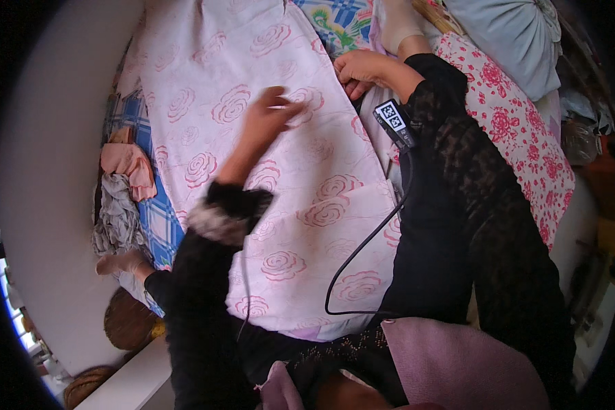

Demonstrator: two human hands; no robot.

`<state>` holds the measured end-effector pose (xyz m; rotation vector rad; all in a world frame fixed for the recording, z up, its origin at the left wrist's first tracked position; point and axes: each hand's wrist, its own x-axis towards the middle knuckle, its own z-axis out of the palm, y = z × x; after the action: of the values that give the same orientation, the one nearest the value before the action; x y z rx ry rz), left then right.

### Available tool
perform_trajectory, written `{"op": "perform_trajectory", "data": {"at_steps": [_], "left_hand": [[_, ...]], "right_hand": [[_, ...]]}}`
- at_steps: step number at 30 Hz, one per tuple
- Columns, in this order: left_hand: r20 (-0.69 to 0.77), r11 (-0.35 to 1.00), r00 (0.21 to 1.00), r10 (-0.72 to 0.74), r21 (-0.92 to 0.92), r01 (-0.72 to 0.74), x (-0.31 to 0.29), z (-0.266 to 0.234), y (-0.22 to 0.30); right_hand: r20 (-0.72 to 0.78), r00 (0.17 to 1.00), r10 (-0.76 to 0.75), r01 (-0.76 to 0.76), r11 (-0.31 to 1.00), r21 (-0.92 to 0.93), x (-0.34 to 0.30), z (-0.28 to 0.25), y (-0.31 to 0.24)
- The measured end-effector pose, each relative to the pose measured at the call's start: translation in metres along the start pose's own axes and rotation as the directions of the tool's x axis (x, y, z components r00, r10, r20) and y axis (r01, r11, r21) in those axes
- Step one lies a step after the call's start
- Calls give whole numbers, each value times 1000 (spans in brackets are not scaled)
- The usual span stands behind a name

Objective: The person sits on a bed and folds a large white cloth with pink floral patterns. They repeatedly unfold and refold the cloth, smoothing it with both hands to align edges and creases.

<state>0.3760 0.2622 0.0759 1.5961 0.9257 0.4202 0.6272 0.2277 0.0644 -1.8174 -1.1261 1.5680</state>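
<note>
A pale pink cloth (321,157) printed with rose outlines lies spread between my legs, reaching from my lap to the far edge of the view. My right hand (370,70) is at its right edge, fingers curled in and pinching the border; the fingertips are partly hidden. Over the middle of the cloth hovers my left hand (275,115), its fingers stretched out and somewhat smeared by motion. Nothing shows in that hand. Near the lap, a straight line crosses the cloth like a fold or overlapping layer.
Beneath lies a blue plaid sheet (162,232). Peach cloth (128,164) and grey crumpled cloth (118,208) sit left, by a wall (55,157). A red-flowered pillow (526,147) and light-blue bundle (509,44) lie right. A black cable (345,270) hangs from a wrist device (394,124).
</note>
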Motion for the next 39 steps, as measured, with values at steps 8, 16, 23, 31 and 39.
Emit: {"op": "perform_trajectory", "data": {"at_steps": [8,16,23,31,39], "left_hand": [[-278,986,958,-70,126,109,29,94,-7],[-79,853,955,-287,-475,217,17,73,-18],[-36,777,961,-274,-597,199,11,66,-32],[-12,770,970,-243,-610,186,14,66,-39],[-47,747,958,-283,-637,190,19,70,-35]], "right_hand": [[2,993,-119,119,992,-32,7,-1,5],[16,994,-108,107,943,-315,18,1,6],[185,977,110,-11,884,-466,-5,9,0],[301,938,172,-27,902,-431,-21,4,0],[147,979,138,-72,922,-381,-1,10,2]]}}
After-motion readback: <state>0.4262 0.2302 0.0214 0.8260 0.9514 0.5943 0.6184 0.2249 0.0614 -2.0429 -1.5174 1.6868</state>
